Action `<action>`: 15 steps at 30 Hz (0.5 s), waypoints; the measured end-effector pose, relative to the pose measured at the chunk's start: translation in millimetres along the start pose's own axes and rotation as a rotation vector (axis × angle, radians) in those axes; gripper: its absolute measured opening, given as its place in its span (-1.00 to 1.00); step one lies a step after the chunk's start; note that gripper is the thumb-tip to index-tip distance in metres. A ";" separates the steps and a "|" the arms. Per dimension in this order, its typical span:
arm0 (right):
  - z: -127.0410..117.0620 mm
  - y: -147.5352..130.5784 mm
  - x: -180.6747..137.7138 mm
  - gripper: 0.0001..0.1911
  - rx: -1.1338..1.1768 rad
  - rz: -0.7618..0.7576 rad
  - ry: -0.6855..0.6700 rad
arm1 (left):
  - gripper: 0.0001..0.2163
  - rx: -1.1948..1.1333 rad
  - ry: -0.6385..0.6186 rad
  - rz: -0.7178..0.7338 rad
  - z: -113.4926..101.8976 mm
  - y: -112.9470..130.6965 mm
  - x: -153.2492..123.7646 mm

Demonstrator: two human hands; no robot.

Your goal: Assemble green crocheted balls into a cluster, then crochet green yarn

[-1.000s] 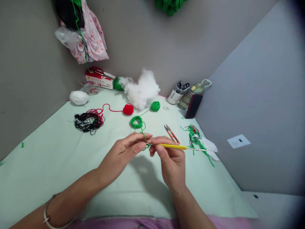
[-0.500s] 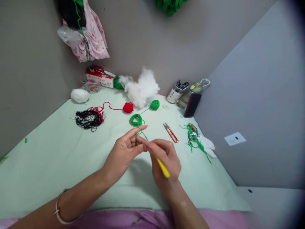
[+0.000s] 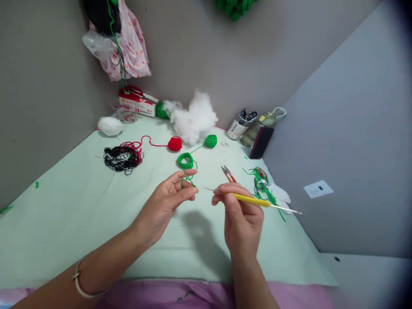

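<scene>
The yarn (image 3: 194,186) is pinched in the left hand (image 3: 162,204), between thumb and fingers, with a strand carried up over the raised forefinger; what is held at the fingertips is too small to be made out. The hook (image 3: 251,199) is gripped pen-like in the right hand (image 3: 243,219), its yellow handle resting across the fingers. Both hands are held above the middle of the tabletop (image 3: 96,227), toward its near edge.

The relation that matters is tip to yarn: the hook's thin tip is pointed at the left hand's pinch, just beside it and not touching. The long axis is laid roughly along the near edge, the tail end angled toward the right edge and slightly nearer the body. The coil (image 3: 180,163) is set beyond the hands, toward the far edge, and is closer to the left. The snips (image 3: 227,171) are partly hidden behind the right hand.
</scene>
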State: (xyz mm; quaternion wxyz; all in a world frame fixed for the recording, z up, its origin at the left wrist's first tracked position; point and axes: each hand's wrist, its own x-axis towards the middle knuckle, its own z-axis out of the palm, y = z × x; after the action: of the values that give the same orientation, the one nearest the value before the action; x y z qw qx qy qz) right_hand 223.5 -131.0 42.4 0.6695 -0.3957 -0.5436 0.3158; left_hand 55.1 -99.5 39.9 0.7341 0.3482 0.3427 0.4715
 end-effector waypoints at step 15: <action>7.2 0.3 -6.2 -0.82 -0.163 -0.113 -0.060 | -0.85 0.078 -0.022 0.091 3.5 -4.1 -3.2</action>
State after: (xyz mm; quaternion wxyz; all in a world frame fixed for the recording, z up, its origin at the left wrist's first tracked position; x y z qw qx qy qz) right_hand 215.2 -134.8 39.8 0.6354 -0.4077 -0.6087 0.2439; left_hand 58.9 -104.4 38.8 0.7016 0.3969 0.3364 0.4869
